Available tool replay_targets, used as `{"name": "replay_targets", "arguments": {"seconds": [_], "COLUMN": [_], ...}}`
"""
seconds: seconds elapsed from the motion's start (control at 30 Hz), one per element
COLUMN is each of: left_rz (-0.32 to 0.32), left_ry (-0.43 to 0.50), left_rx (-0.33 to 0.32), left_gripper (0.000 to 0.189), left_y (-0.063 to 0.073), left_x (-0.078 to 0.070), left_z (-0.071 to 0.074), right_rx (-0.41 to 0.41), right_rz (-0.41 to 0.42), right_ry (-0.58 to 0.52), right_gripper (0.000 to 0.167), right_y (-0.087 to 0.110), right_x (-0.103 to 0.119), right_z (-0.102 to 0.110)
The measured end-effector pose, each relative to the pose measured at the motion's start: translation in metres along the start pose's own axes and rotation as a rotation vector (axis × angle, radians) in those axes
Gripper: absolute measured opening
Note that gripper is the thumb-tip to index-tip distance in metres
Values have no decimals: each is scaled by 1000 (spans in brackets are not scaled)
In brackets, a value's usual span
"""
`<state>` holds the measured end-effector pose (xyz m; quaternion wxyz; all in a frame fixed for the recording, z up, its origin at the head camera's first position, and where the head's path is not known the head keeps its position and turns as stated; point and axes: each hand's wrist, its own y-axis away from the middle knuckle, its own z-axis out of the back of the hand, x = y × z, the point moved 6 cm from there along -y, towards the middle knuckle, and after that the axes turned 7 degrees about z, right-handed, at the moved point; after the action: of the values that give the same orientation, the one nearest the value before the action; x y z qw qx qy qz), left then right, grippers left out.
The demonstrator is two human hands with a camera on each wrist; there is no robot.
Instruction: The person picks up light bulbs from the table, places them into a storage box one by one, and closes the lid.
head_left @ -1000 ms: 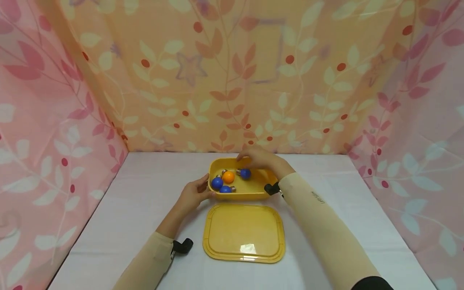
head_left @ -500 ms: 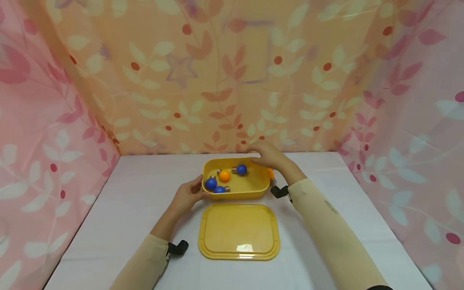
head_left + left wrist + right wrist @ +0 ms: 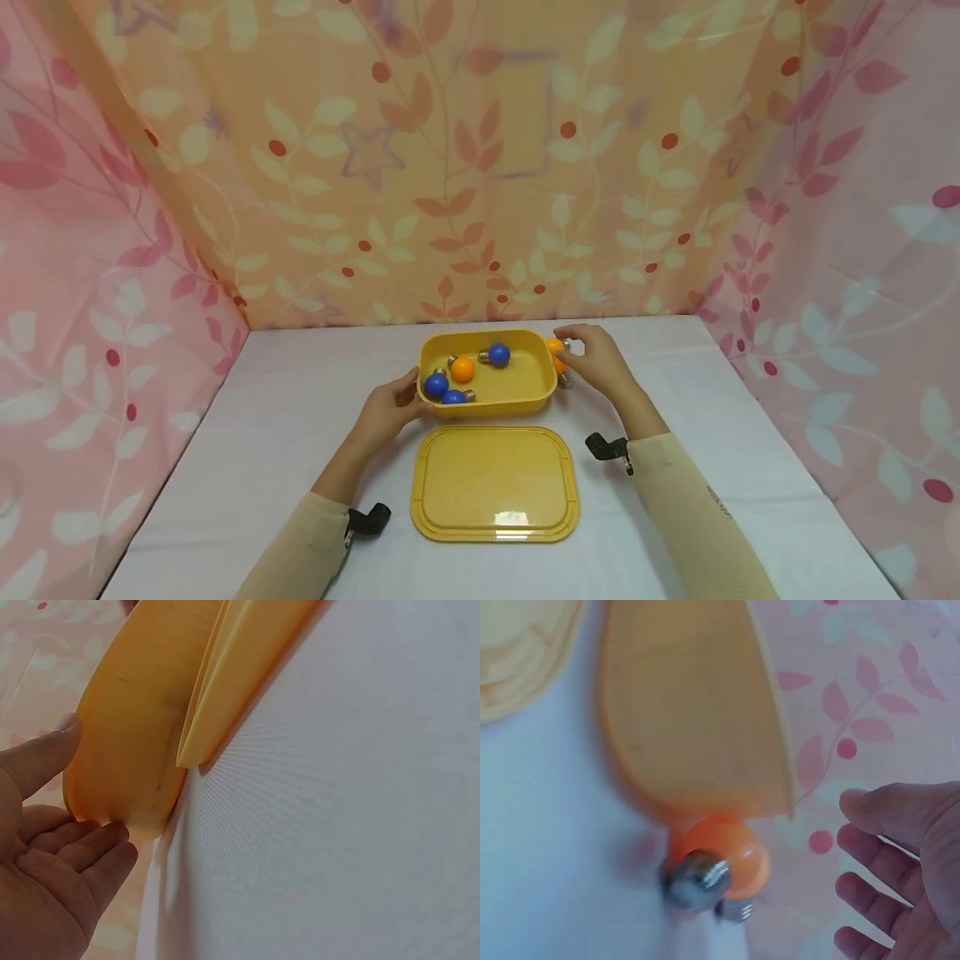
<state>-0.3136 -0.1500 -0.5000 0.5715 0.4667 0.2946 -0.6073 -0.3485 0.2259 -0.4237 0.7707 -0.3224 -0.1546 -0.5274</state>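
Note:
A yellow plastic box [image 3: 487, 409] stands at the far middle of the table. In it lie several toy light bulbs with silver screw bases: an orange bulb [image 3: 462, 369] and three blue, one blue bulb [image 3: 498, 355] lying toward the back. My left hand [image 3: 384, 414] holds the box's left end, thumb at one side and fingers against the other. Just outside the right end are two more orange bulbs [image 3: 739, 855], partly overlapping. Beside them is my right hand [image 3: 600, 360], its fingers spread apart with nothing between them in the right wrist view.
A flat yellow lid [image 3: 495, 483] lies on the white table cloth [image 3: 247, 475], in front of the box. Flowered curtains [image 3: 465, 167] close off the back and both sides.
My right hand has moved from over the box's back edge to its right side, where the orange bulbs now show. The left hand stays at the left end; the view shifts slightly.

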Motion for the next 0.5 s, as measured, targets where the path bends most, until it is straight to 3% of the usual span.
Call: {"name": "replay_targets", "arguments": {"seconds": [0.23,0.5], "left_rz": [-17,-27], "left_ry": [-4,20], "left_rx": [-1,5], "left_gripper": [90,88], "left_y": [2,3], "left_x": [0,-2], "left_z": [0,-1], "right_rx": [-7,10], "right_rz": [-110,-197], "right_ry": [21,-48], "right_gripper": [44,48], "right_y": [25,35], "right_x": [-27,-41], "right_z": [-10,-21]}}
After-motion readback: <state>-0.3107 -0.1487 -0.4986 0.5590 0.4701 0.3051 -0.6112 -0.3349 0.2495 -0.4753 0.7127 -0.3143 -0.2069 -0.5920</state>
